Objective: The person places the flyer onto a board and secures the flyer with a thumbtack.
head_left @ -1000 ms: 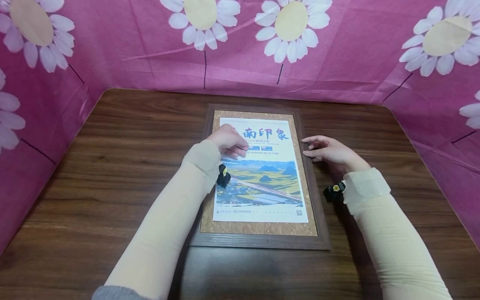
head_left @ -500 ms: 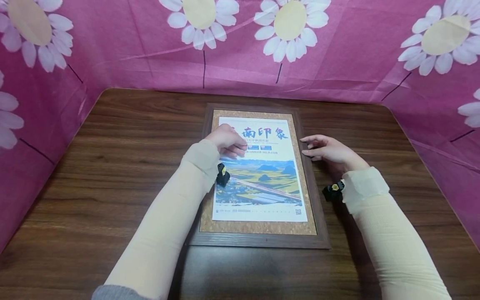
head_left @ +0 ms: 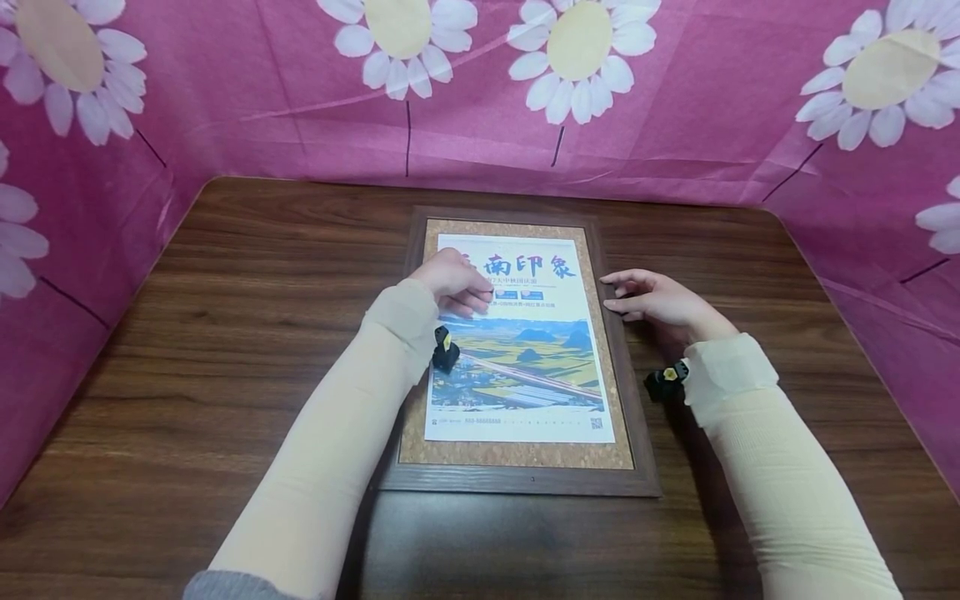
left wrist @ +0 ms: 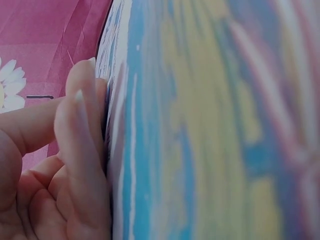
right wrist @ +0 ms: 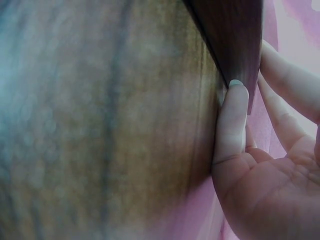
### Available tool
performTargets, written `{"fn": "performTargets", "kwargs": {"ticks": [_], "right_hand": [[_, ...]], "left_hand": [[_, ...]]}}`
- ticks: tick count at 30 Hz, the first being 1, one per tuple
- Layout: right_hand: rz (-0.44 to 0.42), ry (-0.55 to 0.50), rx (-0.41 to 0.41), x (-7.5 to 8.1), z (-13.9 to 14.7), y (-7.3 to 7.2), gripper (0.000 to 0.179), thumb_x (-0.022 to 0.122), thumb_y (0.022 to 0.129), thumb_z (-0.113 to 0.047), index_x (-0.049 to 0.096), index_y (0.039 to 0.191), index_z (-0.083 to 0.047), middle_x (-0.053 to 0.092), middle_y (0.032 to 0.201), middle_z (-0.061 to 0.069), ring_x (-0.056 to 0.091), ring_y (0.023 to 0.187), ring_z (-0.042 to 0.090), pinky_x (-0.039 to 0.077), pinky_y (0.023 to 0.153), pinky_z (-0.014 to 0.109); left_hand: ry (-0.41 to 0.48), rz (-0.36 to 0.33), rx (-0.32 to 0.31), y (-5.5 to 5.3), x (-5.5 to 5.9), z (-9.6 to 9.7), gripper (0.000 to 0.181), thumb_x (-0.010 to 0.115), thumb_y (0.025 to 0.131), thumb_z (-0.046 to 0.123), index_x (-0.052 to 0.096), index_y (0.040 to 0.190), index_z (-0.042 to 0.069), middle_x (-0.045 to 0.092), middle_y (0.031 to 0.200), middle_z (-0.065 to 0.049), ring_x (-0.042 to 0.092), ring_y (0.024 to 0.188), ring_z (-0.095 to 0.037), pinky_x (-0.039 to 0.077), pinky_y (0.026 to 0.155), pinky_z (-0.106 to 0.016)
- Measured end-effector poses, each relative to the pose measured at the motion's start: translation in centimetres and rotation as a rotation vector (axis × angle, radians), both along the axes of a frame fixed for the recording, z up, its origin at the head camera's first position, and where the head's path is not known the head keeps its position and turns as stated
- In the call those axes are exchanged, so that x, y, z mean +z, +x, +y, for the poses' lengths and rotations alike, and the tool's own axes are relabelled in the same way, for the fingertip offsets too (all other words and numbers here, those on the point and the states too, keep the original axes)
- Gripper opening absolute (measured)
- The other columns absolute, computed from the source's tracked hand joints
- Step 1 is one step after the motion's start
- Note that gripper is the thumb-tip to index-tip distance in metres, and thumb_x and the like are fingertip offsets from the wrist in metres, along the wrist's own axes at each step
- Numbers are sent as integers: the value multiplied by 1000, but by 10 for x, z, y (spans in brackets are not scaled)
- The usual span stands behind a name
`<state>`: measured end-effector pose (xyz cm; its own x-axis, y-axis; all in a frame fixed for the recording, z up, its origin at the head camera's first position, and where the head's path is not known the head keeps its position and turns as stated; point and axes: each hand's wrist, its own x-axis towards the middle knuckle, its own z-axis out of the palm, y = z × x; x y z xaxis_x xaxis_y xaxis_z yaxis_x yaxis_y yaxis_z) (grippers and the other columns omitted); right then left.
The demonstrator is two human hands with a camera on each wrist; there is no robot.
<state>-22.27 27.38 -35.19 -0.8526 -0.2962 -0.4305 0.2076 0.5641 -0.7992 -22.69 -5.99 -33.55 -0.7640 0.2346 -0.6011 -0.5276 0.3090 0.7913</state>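
Note:
A framed cork board [head_left: 517,455] lies flat on the table. On it lies a printed poster [head_left: 525,375] with large characters and a painted landscape. My left hand [head_left: 453,285] is over the poster's upper left part. In the left wrist view its thumb [left wrist: 82,160] lies along the paper and the bent fingers come close to it; anything between them is hidden. At the board's right edge my right hand [head_left: 663,304] holds the dark frame, with the thumb [right wrist: 232,120] against it and a fingertip at its upper edge in the right wrist view.
The wooden table [head_left: 247,333] stretches out on both sides of the board. A pink cloth [head_left: 480,150] with daisies hangs behind and at the sides. Small black cameras [head_left: 446,350] sit at both wrists, on pale sleeves [head_left: 780,467].
The left fingers have shifted very slightly left over the poster, showing a little more of the print. The right hand and the board look still.

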Motion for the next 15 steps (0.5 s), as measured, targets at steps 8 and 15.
{"fn": "performTargets", "kwargs": {"ticks": [8,15], "right_hand": [[-2,-5,5,-1,1,-2,59,64,97,-18,38,149,-3,44,110,2,50,91,4,53,78,20],[-4,-7,10,0,2,-1,59,64,97,-19,39,148,-2,45,110,2,52,90,5,53,77,21]], "left_hand": [[-18,8,-5,0,1,0,13,67,94,9,68,103,0,71,78,-7,67,57,-12,55,52,-23],[-70,51,-32,0,3,2,16,66,94,8,62,107,-1,70,78,-7,68,59,-12,58,56,-25]]}}
